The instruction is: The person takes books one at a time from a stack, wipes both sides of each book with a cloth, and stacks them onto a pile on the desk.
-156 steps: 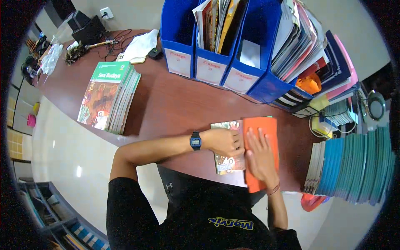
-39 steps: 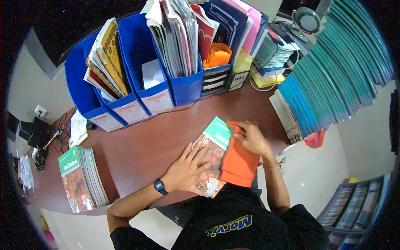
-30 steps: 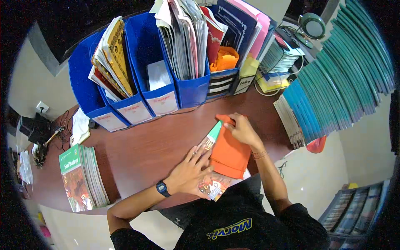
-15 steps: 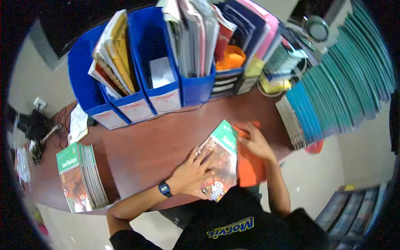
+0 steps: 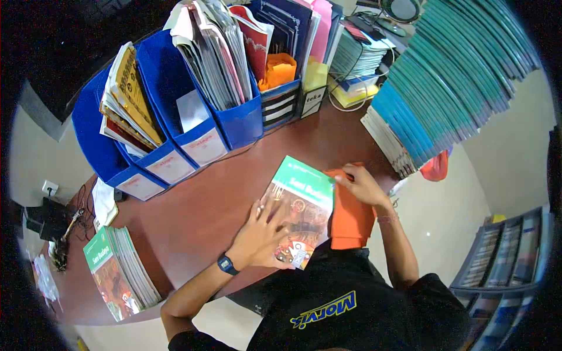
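Note:
A green-and-brown book titled "Seni Budaya" (image 5: 307, 202) lies tilted on the desk in front of me. My left hand (image 5: 261, 238), with a watch on its wrist, rests flat on the book's left and lower part, fingers spread. At the book's upper right corner, my right hand (image 5: 358, 186) has its fingers closed on the top of an orange cloth (image 5: 353, 225). The cloth hangs down beside the book's right edge, near the desk's front edge. My right fingertips are close to the cover; I cannot tell if they touch it.
A stack of similar books (image 5: 120, 272) lies at the left of the brown desk (image 5: 193, 210). Blue file holders (image 5: 243, 123) with papers line the back. A tall stack of teal and blue books (image 5: 439, 88) stands at the right. Cables (image 5: 88, 199) lie at the far left.
The whole view has shifted and turned. More of the book's title shows now, and the cover looks flatter. My left hand stays on the book and my right hand stays at the orange cloth.

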### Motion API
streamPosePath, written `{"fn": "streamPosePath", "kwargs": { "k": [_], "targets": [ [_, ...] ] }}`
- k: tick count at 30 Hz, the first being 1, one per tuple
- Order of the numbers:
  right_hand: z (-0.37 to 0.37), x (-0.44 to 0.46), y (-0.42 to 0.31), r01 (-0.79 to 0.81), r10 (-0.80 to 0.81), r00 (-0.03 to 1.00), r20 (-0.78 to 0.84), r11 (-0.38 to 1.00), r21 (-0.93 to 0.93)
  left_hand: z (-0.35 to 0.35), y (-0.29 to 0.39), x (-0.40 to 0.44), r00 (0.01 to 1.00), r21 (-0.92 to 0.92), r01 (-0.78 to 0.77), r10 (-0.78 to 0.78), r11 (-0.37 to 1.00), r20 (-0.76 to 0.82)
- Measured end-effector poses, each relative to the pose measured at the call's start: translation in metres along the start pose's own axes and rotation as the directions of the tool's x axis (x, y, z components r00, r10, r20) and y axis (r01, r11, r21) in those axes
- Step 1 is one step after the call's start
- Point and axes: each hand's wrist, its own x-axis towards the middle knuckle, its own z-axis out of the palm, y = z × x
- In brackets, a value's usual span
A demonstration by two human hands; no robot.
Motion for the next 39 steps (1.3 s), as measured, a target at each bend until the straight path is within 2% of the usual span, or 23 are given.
{"fn": "streamPosePath", "kwargs": {
  "k": [2,4,6,9,12,14,15,17,19,20,24,30,34,36,39],
  "targets": [
    [0.013,0.025,0.001,0.04,-0.039,0.999,-0.028,0.999,0.016,0.003,-0.004,0.004,0.995,0.011,-0.102,0.102,0.995,0.01],
    [0.029,0.066,-0.02,0.202,-0.199,0.979,-0.033,0.962,0.186,0.008,-0.003,0.005,0.98,0.027,-0.197,0.197,0.98,0.013],
    [0.042,0.11,-0.02,0.308,-0.32,0.947,0.039,0.934,0.183,0.016,0.001,-0.001,0.988,0.031,-0.153,0.154,0.988,-0.001],
    [0.059,0.129,-0.026,0.366,-0.377,0.926,0.015,0.908,0.203,0.018,-0.001,-0.005,0.997,0.027,-0.033,0.035,0.999,-0.067],
    [0.047,0.109,-0.018,0.323,-0.331,0.943,0.01,0.925,0.2,0.017,-0.004,-0.003,0.989,0.027,-0.042,0.045,0.999,-0.137],
    [0.02,0.082,-0.008,0.143,-0.148,0.986,0.079,0.987,0.073,0.018,-0.003,-0.002,0.982,0.015,-0.044,0.045,0.999,-0.182],
    [0.009,0.065,-0.005,0.114,-0.118,0.99,0.082,0.992,0.048,0.018,-0.002,-0.002,0.979,0.012,-0.044,0.046,0.999,-0.198],
    [-0.01,0.03,-0.003,0.092,-0.093,0.992,0.083,0.996,0.022,0.017,-0.004,-0.002,0.986,0.005,-0.033,0.034,0.999,-0.161],
    [-0.019,0.003,-0.002,-0.033,0.032,0.999,0.019,0.998,0.054,0.017,-0.004,-0.004,0.993,-0.003,-0.02,0.02,1.0,-0.116],
    [-0.014,-0.001,-0.002,-0.03,0.029,0.999,0.019,0.998,0.055,0.018,-0.004,-0.003,0.993,-0.001,-0.018,0.018,1.0,-0.117],
    [0.007,-0.004,-0.003,-0.192,0.247,0.942,-0.228,0.952,0.238,0.026,0.002,0.001,0.975,-0.051,0.046,-0.056,0.998,-0.215],
    [0.026,0.097,0.003,-0.056,0.133,0.955,-0.264,0.958,0.281,0.012,-0.001,-0.001,0.966,0.032,0.12,-0.109,0.992,-0.235],
    [0.05,0.139,0.016,-0.077,0.149,0.944,-0.294,0.967,0.242,0.002,-0.028,-0.008,0.996,-0.122,0.026,-0.036,0.992,-0.082],
    [0.041,0.113,-0.011,-0.031,0.051,0.968,-0.247,0.996,0.087,0.008,-0.028,-0.01,0.992,-0.074,0.034,-0.043,0.997,-0.121],
    [0.047,0.058,-0.038,0.026,0.001,0.967,-0.255,0.994,0.103,0.014,-0.035,-0.007,0.982,0.071,0.021,-0.007,0.997,-0.19]
  ]
}}
